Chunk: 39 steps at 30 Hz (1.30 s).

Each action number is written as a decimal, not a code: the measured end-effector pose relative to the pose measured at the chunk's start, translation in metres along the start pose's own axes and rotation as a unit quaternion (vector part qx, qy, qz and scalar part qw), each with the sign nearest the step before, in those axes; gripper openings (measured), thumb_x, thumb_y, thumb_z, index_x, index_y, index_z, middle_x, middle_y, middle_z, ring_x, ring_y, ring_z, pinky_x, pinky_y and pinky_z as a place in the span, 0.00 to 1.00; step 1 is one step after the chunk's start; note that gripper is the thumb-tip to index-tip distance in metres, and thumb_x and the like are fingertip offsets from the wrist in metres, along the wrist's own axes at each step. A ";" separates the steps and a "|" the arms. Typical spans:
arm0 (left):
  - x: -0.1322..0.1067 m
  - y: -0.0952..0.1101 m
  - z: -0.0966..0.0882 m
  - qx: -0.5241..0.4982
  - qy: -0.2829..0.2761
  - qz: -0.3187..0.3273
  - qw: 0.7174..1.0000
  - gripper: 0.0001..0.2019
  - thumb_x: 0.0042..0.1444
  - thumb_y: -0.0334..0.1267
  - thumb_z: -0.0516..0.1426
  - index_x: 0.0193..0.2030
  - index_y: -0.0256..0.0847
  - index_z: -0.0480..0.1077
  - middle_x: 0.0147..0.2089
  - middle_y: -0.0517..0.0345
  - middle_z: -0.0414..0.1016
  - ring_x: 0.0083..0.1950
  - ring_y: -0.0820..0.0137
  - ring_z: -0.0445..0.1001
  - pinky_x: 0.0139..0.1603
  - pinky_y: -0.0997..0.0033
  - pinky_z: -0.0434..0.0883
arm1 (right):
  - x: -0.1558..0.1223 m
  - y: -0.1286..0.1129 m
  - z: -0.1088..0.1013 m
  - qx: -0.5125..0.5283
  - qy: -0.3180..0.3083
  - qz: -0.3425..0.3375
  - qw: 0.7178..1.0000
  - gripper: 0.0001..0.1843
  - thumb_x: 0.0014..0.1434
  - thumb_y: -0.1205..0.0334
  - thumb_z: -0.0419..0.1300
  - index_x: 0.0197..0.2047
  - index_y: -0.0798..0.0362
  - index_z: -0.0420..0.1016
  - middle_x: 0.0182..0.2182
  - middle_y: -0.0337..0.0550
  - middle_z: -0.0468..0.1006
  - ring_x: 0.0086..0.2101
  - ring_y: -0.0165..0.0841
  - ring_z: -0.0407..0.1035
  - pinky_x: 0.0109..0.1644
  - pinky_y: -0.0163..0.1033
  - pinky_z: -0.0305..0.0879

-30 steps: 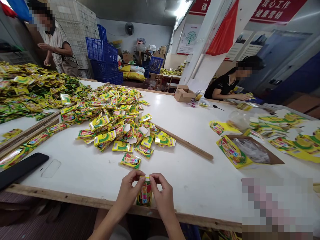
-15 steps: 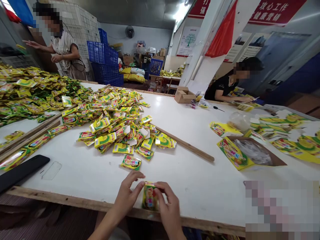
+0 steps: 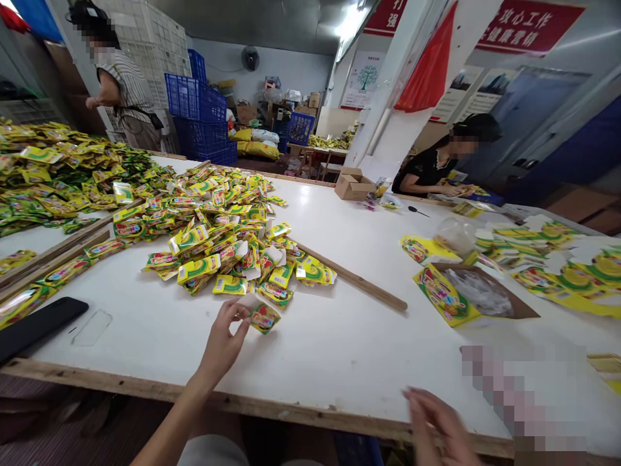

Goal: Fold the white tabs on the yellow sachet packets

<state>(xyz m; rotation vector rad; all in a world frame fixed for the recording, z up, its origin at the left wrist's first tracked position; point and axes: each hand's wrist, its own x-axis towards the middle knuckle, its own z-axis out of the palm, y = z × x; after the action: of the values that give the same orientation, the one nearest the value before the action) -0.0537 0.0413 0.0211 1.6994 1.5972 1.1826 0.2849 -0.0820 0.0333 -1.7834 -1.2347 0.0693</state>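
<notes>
My left hand reaches over the white table and grips a small yellow-green candy box by its end, thumb against fingers. The box has an open white flap and lies just in front of the pile of similar small candy boxes. Off to the lower right, my right hand hangs over the table's front edge, slightly blurred. Its fingers are loosely extended, and nothing shows in them.
A wooden strip lies right of the pile. Further right stands an open display carton with clear plastic inside, beside flat printed cartons. A black phone lies at left. Two people are across the table.
The box both hands held at the table edge is out of view. My left hand has moved forward to another box at the pile's front; my right hand has swung right.
</notes>
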 end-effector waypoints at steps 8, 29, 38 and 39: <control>-0.028 0.027 0.007 -0.191 -0.149 0.041 0.969 0.09 0.60 0.33 0.54 0.47 0.43 0.66 0.41 0.55 0.75 0.41 0.66 0.74 0.44 0.67 0.72 | -0.029 -0.092 0.122 0.288 -0.246 -0.025 0.925 0.10 0.63 0.58 0.56 0.47 0.51 0.71 0.45 0.47 0.77 0.43 0.37 0.73 0.47 0.39 0.71; -0.054 0.019 0.031 -0.198 -0.122 0.005 0.973 0.09 0.62 0.39 0.52 0.46 0.43 0.70 0.48 0.49 0.76 0.52 0.61 0.74 0.53 0.61 0.70 | -0.028 -0.094 0.136 0.309 -0.282 -0.034 0.908 0.08 0.62 0.60 0.57 0.41 0.50 0.76 0.40 0.45 0.78 0.42 0.37 0.72 0.46 0.38 0.70; -0.046 0.030 0.031 -0.207 -0.091 -0.062 0.972 0.07 0.59 0.40 0.55 0.41 0.41 0.71 0.35 0.56 0.76 0.37 0.66 0.74 0.40 0.69 0.71 | -0.022 -0.106 0.134 0.265 -0.262 -0.014 0.928 0.09 0.63 0.58 0.57 0.37 0.52 0.75 0.31 0.41 0.78 0.32 0.34 0.72 0.38 0.35 0.68; -0.044 0.030 0.032 -0.208 -0.086 -0.069 0.972 0.07 0.59 0.40 0.56 0.40 0.41 0.71 0.33 0.57 0.75 0.35 0.67 0.73 0.39 0.70 0.70 | -0.021 -0.108 0.134 0.261 -0.262 -0.011 0.929 0.09 0.62 0.58 0.57 0.36 0.53 0.75 0.30 0.41 0.78 0.31 0.33 0.71 0.37 0.35 0.67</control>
<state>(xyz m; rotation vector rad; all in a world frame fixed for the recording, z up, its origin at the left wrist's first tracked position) -0.0077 -0.0006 0.0208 1.3571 1.2364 1.1665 0.1302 -0.0045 0.0251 -1.3116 -1.4334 0.8317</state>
